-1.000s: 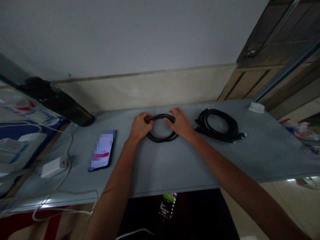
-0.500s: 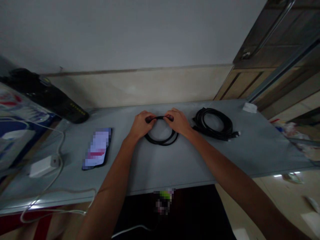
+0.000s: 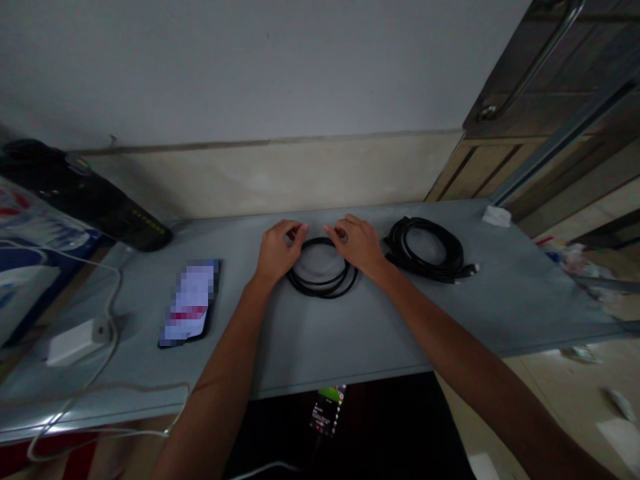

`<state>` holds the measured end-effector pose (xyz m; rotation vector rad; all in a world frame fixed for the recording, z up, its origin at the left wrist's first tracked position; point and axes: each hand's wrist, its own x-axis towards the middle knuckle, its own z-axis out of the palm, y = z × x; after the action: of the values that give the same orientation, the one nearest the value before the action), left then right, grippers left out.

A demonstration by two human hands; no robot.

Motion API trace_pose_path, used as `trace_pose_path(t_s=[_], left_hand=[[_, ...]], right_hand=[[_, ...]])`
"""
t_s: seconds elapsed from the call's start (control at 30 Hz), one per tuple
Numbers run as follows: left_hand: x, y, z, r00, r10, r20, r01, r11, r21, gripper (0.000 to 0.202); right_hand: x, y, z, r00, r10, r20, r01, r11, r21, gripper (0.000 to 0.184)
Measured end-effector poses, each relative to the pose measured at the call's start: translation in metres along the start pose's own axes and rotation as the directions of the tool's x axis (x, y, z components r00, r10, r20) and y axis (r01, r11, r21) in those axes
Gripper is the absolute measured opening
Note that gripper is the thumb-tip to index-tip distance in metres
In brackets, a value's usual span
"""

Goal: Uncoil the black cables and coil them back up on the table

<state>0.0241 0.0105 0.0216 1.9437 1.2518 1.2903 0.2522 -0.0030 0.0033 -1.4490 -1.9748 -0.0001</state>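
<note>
A thin black cable [image 3: 323, 294] lies in a loose coil of several loops on the grey table top. My left hand [image 3: 281, 251] is at the coil's upper left, thumb and fingers curled together around its edge. At the upper right, my right hand [image 3: 356, 244] is closed in the same way, its thumb pointing inward. The cable's far arc runs between the two thumbs; the parts inside my fingers are hidden. Just right of my right hand rests a thicker coil of black cable [image 3: 453, 255], its plug end pointing right.
A phone [image 3: 189, 303] lies left of my left arm, near a white charger [image 3: 80, 342] with a trailing white cord. A black bottle [image 3: 107, 205] leans at the far left. Crumpled white paper [image 3: 497, 216] sits by a metal post. Another phone [image 3: 327, 410] is below the table edge.
Dark cable pieces that showed in my fingers are now mostly out of sight. The coil looks slightly wider, with more loops visible at its near side. The camera view has shifted slightly.
</note>
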Motion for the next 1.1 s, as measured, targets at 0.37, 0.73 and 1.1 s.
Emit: trace_pose_path(t_s=[0.37,0.73,1.1], left_hand=[[0.002,0.002,-0.008,0.966,-0.036,-0.258,0.03,0.999,-0.027,0.031],[0.001,0.001,-0.007,0.956,-0.125,-0.267,0.103,0.99,-0.095,0.034],[0.001,-0.004,-0.005,0.957,-0.045,-0.285,0.033,0.998,-0.047,0.034]], right_hand=[[0.003,-0.003,-0.013,0.98,0.025,-0.199,-0.005,0.995,0.101,0.057],[0.004,-0.002,-0.016,0.965,0.021,-0.261,0.016,0.99,0.138,0.06],[-0.035,0.044,-0.104,0.982,0.057,-0.183,-0.055,0.998,0.016,0.036]])
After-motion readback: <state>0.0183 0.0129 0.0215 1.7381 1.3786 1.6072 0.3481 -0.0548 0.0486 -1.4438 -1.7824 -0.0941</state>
